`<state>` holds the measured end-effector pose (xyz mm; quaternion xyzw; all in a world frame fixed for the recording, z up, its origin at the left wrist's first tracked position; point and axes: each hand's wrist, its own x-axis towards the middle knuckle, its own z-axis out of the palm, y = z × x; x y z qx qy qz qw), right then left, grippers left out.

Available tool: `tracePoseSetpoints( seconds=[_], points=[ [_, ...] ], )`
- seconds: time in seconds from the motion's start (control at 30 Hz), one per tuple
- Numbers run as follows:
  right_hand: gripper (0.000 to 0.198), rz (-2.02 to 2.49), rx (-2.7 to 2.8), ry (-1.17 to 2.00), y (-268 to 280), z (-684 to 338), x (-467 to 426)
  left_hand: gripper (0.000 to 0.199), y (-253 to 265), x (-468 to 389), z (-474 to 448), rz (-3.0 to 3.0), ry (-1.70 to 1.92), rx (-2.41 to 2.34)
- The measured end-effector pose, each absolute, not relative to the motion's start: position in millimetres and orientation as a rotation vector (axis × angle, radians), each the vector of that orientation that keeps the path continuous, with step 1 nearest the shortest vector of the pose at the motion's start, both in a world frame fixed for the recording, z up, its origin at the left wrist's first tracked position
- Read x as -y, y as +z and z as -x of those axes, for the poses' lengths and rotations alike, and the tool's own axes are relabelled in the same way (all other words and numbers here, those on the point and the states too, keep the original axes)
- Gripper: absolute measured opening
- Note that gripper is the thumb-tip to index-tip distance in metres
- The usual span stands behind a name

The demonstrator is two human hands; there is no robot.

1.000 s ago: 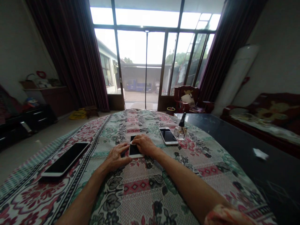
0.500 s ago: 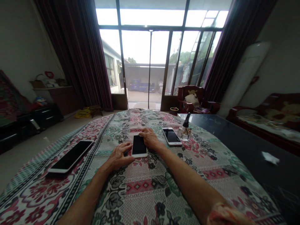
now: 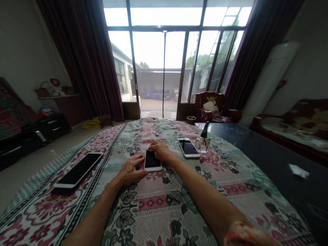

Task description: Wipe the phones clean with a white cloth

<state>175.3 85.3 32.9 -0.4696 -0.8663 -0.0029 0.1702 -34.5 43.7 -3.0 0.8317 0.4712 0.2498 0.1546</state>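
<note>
A white-framed smartphone (image 3: 153,162) with a dark screen lies flat on the patterned tablecloth between my hands. My left hand (image 3: 131,168) holds it at the left, the fingertips by its side edge and the thumb at its lower corner. Over the phone's upper part bends my right hand (image 3: 161,150), its fingers curled together near the top left corner; whatever is between them is hidden. A second white smartphone (image 3: 189,148) lies to the right, beside a small glass bottle (image 3: 202,145) with a black top. Further left rests a larger white-edged tablet (image 3: 79,170), dark screen up.
The floral tablecloth (image 3: 153,218) covers the table. At the right, a dark glossy surface (image 3: 266,164) carries a crumpled white paper (image 3: 299,171). Beyond are glass doors (image 3: 151,75), a wooden armchair (image 3: 208,106), a yellow bag (image 3: 91,123) and a sofa (image 3: 294,123).
My right hand's fingers have shifted slightly left along the phone's top. My left hand and the phone stay nearly in place. The view has tilted very slightly.
</note>
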Motion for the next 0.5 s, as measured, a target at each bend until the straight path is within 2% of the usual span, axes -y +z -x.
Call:
tracePoseSetpoints(
  seconds=[0.17,0.5],
  points=[
    [0.041,1.498,2.354,-0.065,29.5,-181.0,-88.2,0.062,-2.8,-43.7,34.4,-2.388,0.707,-1.333],
    [0.035,1.252,2.527,0.008,37.4,-167.4,-74.8,0.062,0.8,-43.4,34.2,-2.338,0.744,-1.314]
  ],
)
